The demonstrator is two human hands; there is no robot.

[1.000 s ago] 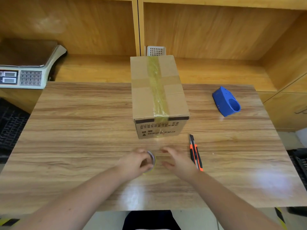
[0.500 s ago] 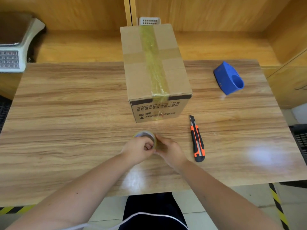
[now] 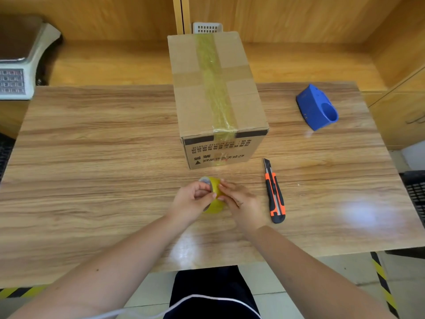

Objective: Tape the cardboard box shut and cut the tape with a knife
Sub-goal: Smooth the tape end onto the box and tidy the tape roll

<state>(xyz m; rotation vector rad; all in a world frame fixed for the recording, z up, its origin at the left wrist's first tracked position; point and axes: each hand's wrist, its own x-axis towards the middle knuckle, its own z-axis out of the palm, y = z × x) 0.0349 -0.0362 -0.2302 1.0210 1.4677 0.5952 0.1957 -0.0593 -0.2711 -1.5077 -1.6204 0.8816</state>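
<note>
A cardboard box (image 3: 200, 88) stands at the back middle of the wooden table (image 3: 92, 157), a strip of yellowish tape running along its top seam and down its front face. In front of it a yellow tape roll (image 3: 213, 194) is held upright just above the table. My left hand (image 3: 190, 201) grips the roll with fingers in its core. My right hand (image 3: 239, 199) rests on the roll's right side, fingertips at its outer face. An orange and black utility knife (image 3: 274, 194) lies on the table right of my right hand, blade end pointing toward the box.
A blue tape dispenser (image 3: 317, 107) lies at the back right of the table. A weighing scale (image 3: 20, 58) stands on the shelf at the far left. A white slotted basket (image 3: 207, 27) sits behind the box. Wooden cabinets close the back and right.
Both hands have closed around the tape roll and lifted it upright; the right hand moved in from beside the roll. The view tilted down.
</note>
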